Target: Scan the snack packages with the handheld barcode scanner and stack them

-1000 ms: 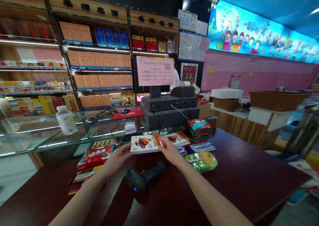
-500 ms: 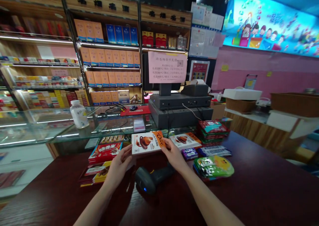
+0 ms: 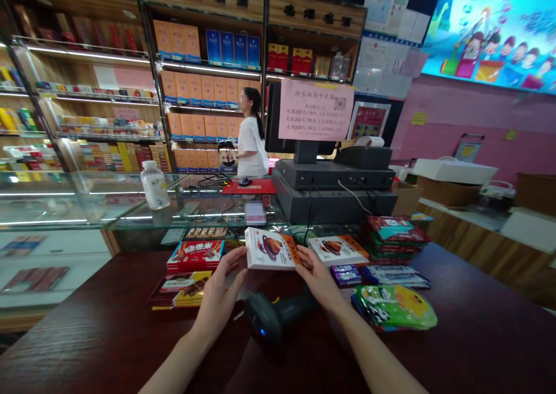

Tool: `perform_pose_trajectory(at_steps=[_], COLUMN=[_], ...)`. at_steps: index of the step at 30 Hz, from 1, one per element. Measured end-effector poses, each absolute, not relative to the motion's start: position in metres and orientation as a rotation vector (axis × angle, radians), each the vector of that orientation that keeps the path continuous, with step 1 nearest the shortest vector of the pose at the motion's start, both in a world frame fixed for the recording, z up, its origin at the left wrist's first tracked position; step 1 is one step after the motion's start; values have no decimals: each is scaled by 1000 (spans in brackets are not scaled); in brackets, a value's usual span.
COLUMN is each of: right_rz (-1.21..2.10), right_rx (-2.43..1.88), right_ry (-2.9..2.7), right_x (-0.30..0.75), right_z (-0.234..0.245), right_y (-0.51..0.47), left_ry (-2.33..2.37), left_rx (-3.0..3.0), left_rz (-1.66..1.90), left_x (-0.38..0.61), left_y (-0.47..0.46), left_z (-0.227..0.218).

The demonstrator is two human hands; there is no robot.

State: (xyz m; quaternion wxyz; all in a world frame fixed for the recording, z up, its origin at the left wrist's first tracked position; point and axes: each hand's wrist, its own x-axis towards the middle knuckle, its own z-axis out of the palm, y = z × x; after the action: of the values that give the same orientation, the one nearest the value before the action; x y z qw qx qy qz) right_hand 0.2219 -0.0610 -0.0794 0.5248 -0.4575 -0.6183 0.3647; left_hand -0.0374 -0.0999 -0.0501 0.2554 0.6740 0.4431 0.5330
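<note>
A white-and-orange Dove chocolate box (image 3: 269,249) is held a little above the counter, its printed face up and tilted toward me. My right hand (image 3: 319,278) grips its orange end between thumb and fingers. At the opposite end, my left hand (image 3: 221,289) has its fingers against the box's left edge, thumb toward the front corner. Below the box lies a black barcode scanner (image 3: 267,318) with a blue light lit. Just right of my right hand is a second Dove box (image 3: 336,249), flat on the counter.
Red snack packs (image 3: 195,256) and yellow chocolate bars (image 3: 191,289) are stacked left. To the right are purple packets (image 3: 346,274), blue packets (image 3: 395,276), a green pouch (image 3: 393,307) and red packs (image 3: 395,232). Behind stand a cash register (image 3: 334,185), a bottle (image 3: 154,185) and a person (image 3: 252,142).
The view has swung left, so everything sits further right. A person in white now shows behind the glass counter. Both hands still hold the box, which is tipped slightly differently.
</note>
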Motion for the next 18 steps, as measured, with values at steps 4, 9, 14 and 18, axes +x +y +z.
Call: perform_pose_trajectory(at_steps=[4,9,14,18], right_rz=[862,783,699,559], right_rx=[-1161,-1300,-1332,-1315], right_ry=[-1537,-1685,-1751,-1785], right_x=[219,210,204,204], right_z=[-76,-60,-55,-56], right_y=[-65,-78,-80,-79], left_ry=[1285,1357,1433,1394], left_rx=[1990,2249,2513,2679], left_rz=[1414,1512,1636,1575], left_x=[-41,-50,-56,-53], left_y=[-100,-93,-91,-94], left_z=[-51,-57,-49,-40])
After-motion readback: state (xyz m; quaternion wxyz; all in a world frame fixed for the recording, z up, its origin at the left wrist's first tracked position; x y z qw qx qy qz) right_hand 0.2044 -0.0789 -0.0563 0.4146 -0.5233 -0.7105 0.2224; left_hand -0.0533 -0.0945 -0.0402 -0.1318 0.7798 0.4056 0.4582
